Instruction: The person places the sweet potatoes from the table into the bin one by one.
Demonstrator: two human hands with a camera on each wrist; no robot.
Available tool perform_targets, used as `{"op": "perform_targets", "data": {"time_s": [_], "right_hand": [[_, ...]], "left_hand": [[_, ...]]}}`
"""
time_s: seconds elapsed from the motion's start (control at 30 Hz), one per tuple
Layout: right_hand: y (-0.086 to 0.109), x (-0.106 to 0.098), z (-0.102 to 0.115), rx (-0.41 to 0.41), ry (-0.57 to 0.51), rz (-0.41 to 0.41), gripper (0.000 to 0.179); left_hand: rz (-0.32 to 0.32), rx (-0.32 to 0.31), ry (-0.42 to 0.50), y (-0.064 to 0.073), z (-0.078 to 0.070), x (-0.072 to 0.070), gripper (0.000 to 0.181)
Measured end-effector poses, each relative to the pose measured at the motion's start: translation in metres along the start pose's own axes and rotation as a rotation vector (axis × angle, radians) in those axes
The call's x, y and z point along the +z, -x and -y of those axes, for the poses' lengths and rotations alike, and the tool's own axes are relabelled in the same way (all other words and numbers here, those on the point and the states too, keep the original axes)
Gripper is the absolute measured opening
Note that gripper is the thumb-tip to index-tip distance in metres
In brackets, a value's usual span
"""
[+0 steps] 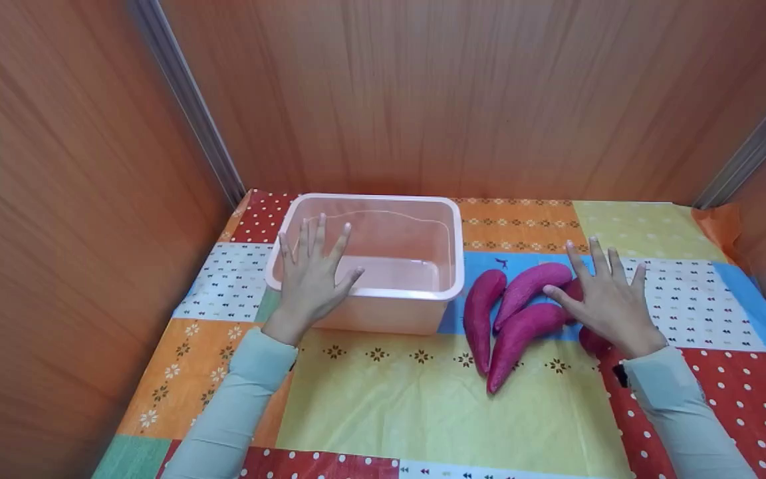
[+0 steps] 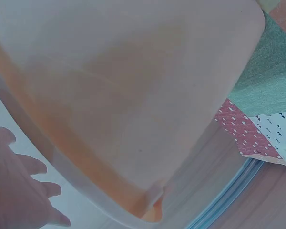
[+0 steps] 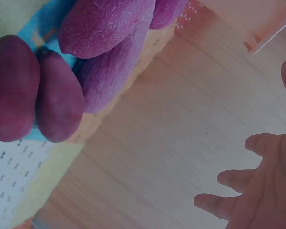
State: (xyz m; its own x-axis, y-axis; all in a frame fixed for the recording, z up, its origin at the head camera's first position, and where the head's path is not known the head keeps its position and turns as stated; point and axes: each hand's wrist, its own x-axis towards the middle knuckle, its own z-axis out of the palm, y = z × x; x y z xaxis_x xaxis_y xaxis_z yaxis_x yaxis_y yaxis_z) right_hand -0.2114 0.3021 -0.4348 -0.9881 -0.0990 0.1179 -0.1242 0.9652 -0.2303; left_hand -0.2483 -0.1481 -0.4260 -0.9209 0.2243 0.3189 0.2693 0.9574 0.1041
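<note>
A pale pink plastic bin stands left of centre on the table; nothing shows inside it. My left hand hovers over its front left rim with fingers spread, holding nothing. To the bin's right lie three long, curved purple-pink sweet potatoes, close together. My right hand, also spread and holding nothing, is above the right end of this group. Partly hidden beneath it in the head view are smoother, dark red pieces. The right wrist view shows two of these rounded pieces side by side; their exact kind is unclear.
A patchwork-patterned cloth covers the table. Wood-grain panels rise at the back and both sides, with grey metal strips at the corners. An orange cloth corner sticks up at the back right.
</note>
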Motion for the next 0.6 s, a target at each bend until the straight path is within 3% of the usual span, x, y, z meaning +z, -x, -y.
{"op": "perform_targets", "data": {"time_s": [0.6], "right_hand": [[0.000, -0.001, -0.010, 0.061, -0.091, 0.046, 0.092]], "left_hand": [[0.046, 0.099, 0.095, 0.005, 0.019, -0.009, 0.075]]}}
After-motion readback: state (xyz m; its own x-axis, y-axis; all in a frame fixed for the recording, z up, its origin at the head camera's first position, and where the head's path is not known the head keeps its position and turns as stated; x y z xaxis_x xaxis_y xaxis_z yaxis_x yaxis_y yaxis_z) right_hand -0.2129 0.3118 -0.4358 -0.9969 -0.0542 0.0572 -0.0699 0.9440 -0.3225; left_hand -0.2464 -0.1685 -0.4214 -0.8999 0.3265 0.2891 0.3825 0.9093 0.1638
